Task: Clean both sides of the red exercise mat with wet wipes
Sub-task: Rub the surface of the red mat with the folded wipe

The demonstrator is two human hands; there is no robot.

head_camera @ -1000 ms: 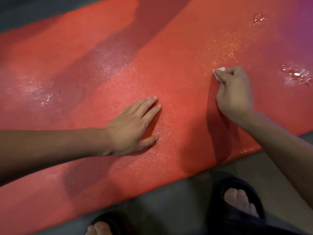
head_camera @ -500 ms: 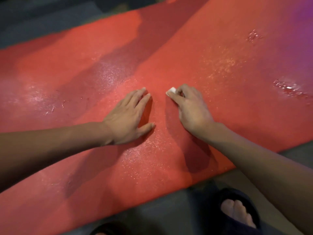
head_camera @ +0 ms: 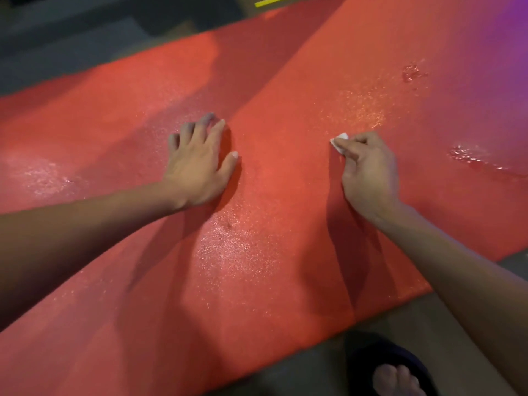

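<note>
- My right hand (head_camera: 368, 175) pinches a small folded white wet wipe (head_camera: 340, 142) at its fingertips, pressed onto the red textured foam exercise mat (head_camera: 271, 224).
- My left hand (head_camera: 200, 164) lies flat with fingers spread, palm down on the mat, well apart from the right.
- Wet patches glisten right of the wipe hand.
- Near me, a dark slipper (head_camera: 400, 364) stands on the grey floor (head_camera: 300, 375).

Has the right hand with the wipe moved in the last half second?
Yes. The right hand with the wipe slid right, away from the planted left hand.
</note>
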